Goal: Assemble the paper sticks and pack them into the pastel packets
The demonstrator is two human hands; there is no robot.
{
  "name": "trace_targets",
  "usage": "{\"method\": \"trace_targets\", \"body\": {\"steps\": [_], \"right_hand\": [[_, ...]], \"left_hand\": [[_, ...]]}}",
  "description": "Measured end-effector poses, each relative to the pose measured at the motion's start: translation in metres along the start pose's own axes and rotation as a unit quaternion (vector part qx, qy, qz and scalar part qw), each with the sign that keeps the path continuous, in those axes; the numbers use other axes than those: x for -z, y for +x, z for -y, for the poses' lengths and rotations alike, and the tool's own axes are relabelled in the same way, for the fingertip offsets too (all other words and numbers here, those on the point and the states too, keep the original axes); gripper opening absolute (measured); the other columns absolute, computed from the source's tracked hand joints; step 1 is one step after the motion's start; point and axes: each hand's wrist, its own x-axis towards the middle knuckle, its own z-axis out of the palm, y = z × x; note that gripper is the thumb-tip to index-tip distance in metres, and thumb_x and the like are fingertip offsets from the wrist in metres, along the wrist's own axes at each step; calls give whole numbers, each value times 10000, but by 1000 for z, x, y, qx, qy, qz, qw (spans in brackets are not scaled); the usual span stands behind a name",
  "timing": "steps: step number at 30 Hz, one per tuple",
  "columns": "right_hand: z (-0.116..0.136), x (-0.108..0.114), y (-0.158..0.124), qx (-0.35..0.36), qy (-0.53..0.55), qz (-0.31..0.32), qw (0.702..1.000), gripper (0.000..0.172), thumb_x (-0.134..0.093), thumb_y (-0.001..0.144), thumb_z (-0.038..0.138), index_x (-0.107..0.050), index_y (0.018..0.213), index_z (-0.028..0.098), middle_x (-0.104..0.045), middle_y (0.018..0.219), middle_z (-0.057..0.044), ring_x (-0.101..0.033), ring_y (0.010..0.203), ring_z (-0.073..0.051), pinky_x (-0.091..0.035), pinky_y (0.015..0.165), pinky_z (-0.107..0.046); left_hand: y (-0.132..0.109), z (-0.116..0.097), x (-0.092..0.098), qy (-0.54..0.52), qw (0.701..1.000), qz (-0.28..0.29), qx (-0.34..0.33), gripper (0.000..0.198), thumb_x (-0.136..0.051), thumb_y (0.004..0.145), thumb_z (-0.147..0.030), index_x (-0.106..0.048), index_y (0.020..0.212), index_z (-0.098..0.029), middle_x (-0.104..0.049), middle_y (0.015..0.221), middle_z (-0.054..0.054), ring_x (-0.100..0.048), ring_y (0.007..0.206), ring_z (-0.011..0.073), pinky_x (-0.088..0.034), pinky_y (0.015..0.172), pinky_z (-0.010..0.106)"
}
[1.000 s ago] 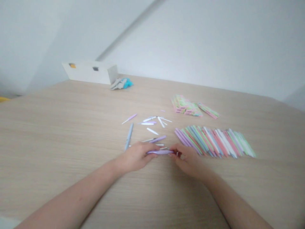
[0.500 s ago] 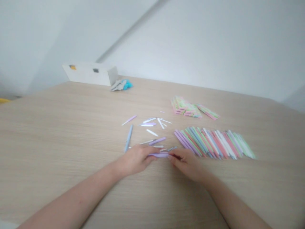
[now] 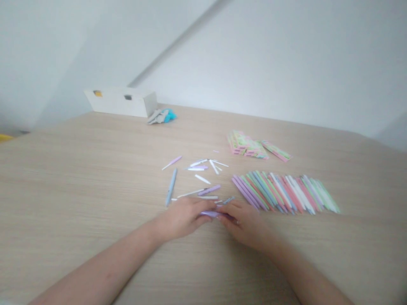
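Between my two hands lies a purple pen barrel (image 3: 210,214), held level just above the table. My left hand (image 3: 184,217) pinches its left end between thumb and fingers. At the other end, the fingers of my right hand (image 3: 243,220) are closed round it; blur hides the exact grip. Just beyond my fingertips are a white pen part (image 3: 208,198), another purple pen part (image 3: 210,189) and small grey pieces (image 3: 229,199). A blue-grey pen (image 3: 171,187) lies left of them. Farther back are several loose white and purple pen parts (image 3: 199,169).
To the right, a long row of coloured pens (image 3: 286,192) lies side by side. Behind it sit stacked pink-green packets (image 3: 246,146) and one separate packet (image 3: 276,151). A white box (image 3: 117,103) and a crumpled grey-blue cloth-like item (image 3: 162,116) are near the wall.
My right hand has shifted slightly left, closer to my left hand along the purple barrel. The view has tilted a little, so everything sits slightly lower.
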Motion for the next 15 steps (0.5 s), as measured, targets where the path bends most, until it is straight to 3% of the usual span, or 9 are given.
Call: {"method": "trace_targets", "body": {"steps": [5, 11, 15], "right_hand": [[-8, 3, 0, -21, -30, -20, 999, 202, -469, 896, 246, -644, 964, 171, -658, 910, -77, -583, 849, -183, -424, 749, -282], [-29, 19, 2, -128, -65, -106, 984, 234, -457, 889, 299, -645, 863, 163, -659, 776, -47, -584, 717, -167, -391, 651, -262], [-39, 24, 3, -209, -114, -125, 963, 288, -433, 887, 331, -654, 818, 159, -661, 693, -47, -583, 640, -171, -346, 577, -259]], "left_hand": [[1, 5, 1, 13, 999, -29, 6, 293, -495, 893, -327, -561, 1169, -254, -643, 1115, 49, -593, 1027, 193, -465, 900, 327], [4, 16, 0, -4, 978, -197, 75, 378, -463, 882, -196, -427, 1258, -203, -523, 1201, 93, -539, 1043, 185, -466, 906, 345], [5, 18, -1, -11, 974, -203, 104, 356, -454, 865, -157, -421, 1217, -194, -517, 1145, 83, -555, 931, 162, -483, 863, 339]]}}
